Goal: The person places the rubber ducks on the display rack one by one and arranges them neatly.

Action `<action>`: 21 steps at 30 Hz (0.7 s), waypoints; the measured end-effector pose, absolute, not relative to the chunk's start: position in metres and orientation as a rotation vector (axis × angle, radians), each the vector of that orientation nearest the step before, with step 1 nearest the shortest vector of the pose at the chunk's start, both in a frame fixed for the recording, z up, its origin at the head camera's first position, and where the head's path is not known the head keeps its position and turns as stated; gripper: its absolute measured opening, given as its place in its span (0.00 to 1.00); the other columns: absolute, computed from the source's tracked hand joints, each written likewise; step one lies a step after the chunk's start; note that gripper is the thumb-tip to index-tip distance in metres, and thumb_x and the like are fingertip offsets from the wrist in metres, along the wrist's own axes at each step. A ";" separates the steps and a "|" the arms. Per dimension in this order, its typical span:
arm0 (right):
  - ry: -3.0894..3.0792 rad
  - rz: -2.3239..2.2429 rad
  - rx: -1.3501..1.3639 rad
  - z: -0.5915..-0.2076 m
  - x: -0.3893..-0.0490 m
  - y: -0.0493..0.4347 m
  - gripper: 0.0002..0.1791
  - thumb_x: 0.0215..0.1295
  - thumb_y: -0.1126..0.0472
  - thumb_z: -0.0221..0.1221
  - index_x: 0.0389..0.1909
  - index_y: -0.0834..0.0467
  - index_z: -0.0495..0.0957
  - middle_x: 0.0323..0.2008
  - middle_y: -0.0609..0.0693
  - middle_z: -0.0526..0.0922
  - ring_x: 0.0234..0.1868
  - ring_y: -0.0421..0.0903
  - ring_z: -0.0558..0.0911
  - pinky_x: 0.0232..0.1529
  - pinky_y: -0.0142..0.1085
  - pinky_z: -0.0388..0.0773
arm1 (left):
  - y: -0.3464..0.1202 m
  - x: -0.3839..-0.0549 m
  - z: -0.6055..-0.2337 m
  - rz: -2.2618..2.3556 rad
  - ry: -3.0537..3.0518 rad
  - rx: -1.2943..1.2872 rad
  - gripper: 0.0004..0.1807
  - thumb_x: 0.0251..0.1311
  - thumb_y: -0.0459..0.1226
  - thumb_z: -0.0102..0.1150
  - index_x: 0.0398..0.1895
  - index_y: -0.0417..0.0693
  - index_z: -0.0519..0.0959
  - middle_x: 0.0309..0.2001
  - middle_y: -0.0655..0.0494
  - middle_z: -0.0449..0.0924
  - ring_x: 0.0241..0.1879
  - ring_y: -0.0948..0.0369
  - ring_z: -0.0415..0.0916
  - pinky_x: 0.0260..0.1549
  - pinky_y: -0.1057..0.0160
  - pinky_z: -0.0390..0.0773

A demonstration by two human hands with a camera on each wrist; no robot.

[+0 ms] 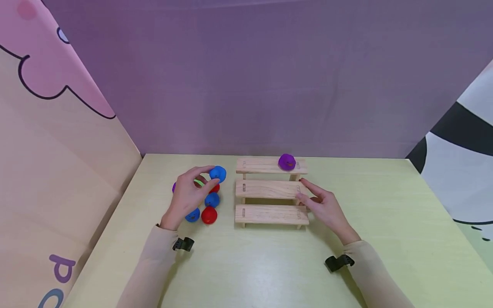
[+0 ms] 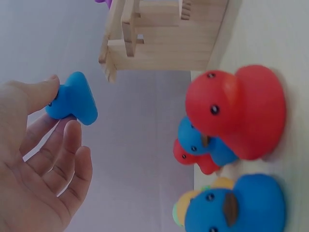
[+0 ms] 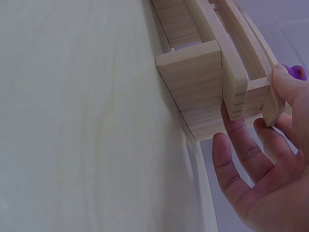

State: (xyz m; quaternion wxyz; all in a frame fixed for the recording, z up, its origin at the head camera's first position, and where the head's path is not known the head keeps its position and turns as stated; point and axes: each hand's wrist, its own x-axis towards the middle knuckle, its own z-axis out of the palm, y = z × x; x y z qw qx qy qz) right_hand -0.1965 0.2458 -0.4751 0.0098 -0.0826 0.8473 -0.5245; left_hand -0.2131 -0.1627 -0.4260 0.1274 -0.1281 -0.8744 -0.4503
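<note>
My left hand (image 1: 188, 197) pinches a blue toy duck (image 1: 218, 173) between thumb and fingers, raised above the other ducks. In the left wrist view, the held duck (image 2: 77, 99) has its flat base turned toward the wooden rack. My right hand (image 1: 327, 210) is at the right end of the three-step wooden rack (image 1: 271, 214). The right wrist view has its thumb over a step's end and fingers curled below, gripping the rack (image 3: 193, 72). A purple duck (image 1: 286, 162) sits on the top step, toward the right.
Left of the rack stand several ducks, among them a red duck (image 1: 209, 215) in front and a blue duck (image 1: 212, 199) behind it. Another blue duck (image 1: 192, 215) is beside them. My left hand partly hides green and purple ones. A purple wall (image 1: 269, 85) rises behind the table (image 1: 254, 265).
</note>
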 end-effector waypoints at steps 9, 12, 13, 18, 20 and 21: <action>2.648 -1.640 -0.254 -0.475 -0.195 0.245 0.35 0.78 0.50 0.63 0.81 0.53 0.66 0.81 0.58 0.65 0.55 0.54 0.91 0.49 0.24 0.82 | -0.149 -0.213 -0.421 -1.333 -2.523 -0.369 0.25 0.67 0.44 0.74 0.67 0.55 0.83 0.56 0.53 0.87 0.44 0.55 0.84 0.39 0.59 0.85; 2.662 -1.624 -0.250 -0.475 -0.195 0.246 0.36 0.78 0.49 0.62 0.81 0.53 0.65 0.81 0.58 0.65 0.53 0.52 0.91 0.48 0.25 0.82 | -0.145 -0.214 -0.420 -1.339 -2.509 -0.380 0.25 0.67 0.44 0.73 0.67 0.54 0.83 0.56 0.53 0.86 0.44 0.55 0.84 0.38 0.58 0.84; 2.667 -1.623 -0.247 -0.476 -0.196 0.246 0.36 0.78 0.49 0.63 0.81 0.53 0.66 0.81 0.58 0.65 0.52 0.51 0.91 0.48 0.25 0.82 | -0.144 -0.215 -0.420 -1.340 -2.503 -0.388 0.25 0.68 0.44 0.73 0.67 0.54 0.83 0.56 0.53 0.86 0.44 0.55 0.84 0.39 0.58 0.84; 2.684 -1.609 -0.239 -0.477 -0.198 0.247 0.36 0.78 0.47 0.63 0.81 0.52 0.66 0.81 0.57 0.66 0.50 0.42 0.92 0.47 0.26 0.83 | -0.139 -0.217 -0.417 -1.346 -2.480 -0.415 0.24 0.68 0.44 0.73 0.66 0.54 0.84 0.54 0.53 0.87 0.43 0.56 0.83 0.39 0.57 0.83; 2.680 -1.604 -0.238 -0.478 -0.198 0.247 0.36 0.78 0.46 0.62 0.81 0.52 0.66 0.81 0.57 0.66 0.50 0.45 0.92 0.47 0.26 0.83 | -0.138 -0.216 -0.416 -1.356 -2.475 -0.419 0.24 0.68 0.44 0.73 0.66 0.54 0.84 0.54 0.54 0.87 0.43 0.56 0.83 0.40 0.57 0.83; 2.678 -1.603 -0.241 -0.479 -0.198 0.247 0.36 0.78 0.46 0.62 0.81 0.52 0.65 0.81 0.57 0.66 0.51 0.46 0.92 0.48 0.26 0.83 | -0.137 -0.217 -0.416 -1.362 -2.471 -0.420 0.24 0.68 0.44 0.73 0.66 0.54 0.84 0.54 0.54 0.87 0.44 0.56 0.83 0.40 0.57 0.83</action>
